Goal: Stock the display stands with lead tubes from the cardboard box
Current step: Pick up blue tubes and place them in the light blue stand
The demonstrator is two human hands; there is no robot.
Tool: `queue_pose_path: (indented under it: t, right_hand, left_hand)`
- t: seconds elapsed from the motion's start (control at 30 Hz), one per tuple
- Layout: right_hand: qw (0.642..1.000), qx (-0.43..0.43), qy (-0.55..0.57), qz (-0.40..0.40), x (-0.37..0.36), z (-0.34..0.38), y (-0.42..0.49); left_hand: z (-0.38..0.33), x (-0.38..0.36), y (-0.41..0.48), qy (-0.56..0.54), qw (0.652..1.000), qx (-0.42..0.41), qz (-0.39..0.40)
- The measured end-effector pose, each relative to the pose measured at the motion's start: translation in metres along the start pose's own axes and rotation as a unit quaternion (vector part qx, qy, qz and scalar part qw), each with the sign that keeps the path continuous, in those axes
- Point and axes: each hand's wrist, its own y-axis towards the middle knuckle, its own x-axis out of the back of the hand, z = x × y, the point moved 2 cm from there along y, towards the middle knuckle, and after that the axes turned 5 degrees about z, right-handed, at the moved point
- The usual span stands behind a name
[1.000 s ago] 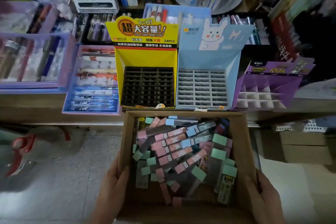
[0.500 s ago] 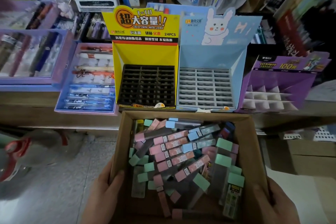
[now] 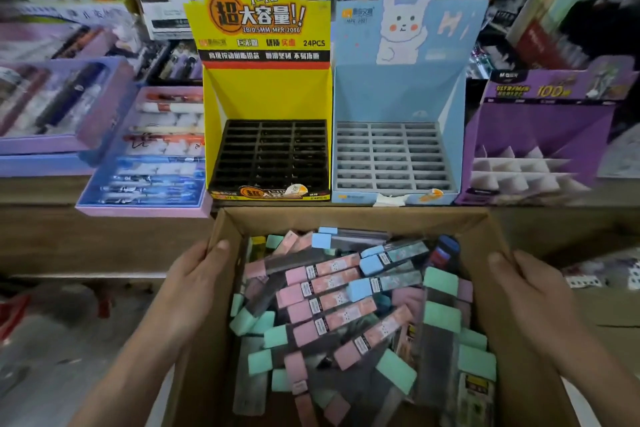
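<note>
left hand (image 3: 194, 291), right hand (image 3: 533, 295) grip cardboard box (image 3: 349, 217); flat, perhaps plastic tubes (image 3: 329, 293).

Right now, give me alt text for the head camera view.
The left hand and right hand grip a cardboard box full of lead tubes. Behind it sit an empty yellow stand and an empty blue stand.

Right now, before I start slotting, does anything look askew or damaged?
Nothing damaged that I can see. The lead tubes lie jumbled and criss-crossed in the cardboard box. A white scrap, perhaps peeling tape, sits on the front lip of the blue display stand.
</note>
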Motion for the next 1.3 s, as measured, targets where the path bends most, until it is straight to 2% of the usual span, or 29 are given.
queue_pose_path:
  t: [0.23, 0.47, 0.8, 0.97, 1.17, 1.23, 1.3]
  right_hand:
    - [0.997, 0.075, -0.016, -0.017, -0.002, 0.004, 0.014]
    - [0.997, 0.077, -0.023, -0.013, -0.003, 0.008, 0.010]
    - [0.996, 0.077, -0.047, -0.022, -0.007, 0.003, 0.017]
    - [0.994, 0.082, -0.058, -0.040, -0.007, 0.003, 0.015]
    - [0.977, 0.154, -0.078, -0.128, -0.004, 0.012, -0.004]
    - [0.963, 0.198, -0.092, -0.159, -0.001, 0.019, -0.012]
    - [0.951, 0.243, -0.112, -0.158, -0.001, 0.031, -0.020]
  left_hand:
    - [0.002, -0.001, 0.016, 0.003, 0.998, -0.057, -0.006]
    - [0.004, -0.001, 0.019, 0.024, 0.996, -0.090, 0.007]
    - [0.003, 0.002, 0.016, 0.056, 0.988, -0.140, -0.025]
    - [0.002, 0.005, 0.013, 0.108, 0.980, -0.157, -0.054]
    - [-0.015, 0.003, -0.008, 0.220, 0.953, -0.178, -0.106]
    - [-0.025, 0.001, -0.021, 0.262, 0.930, -0.216, -0.140]
    - [-0.036, -0.001, -0.034, 0.302, 0.903, -0.264, -0.153]
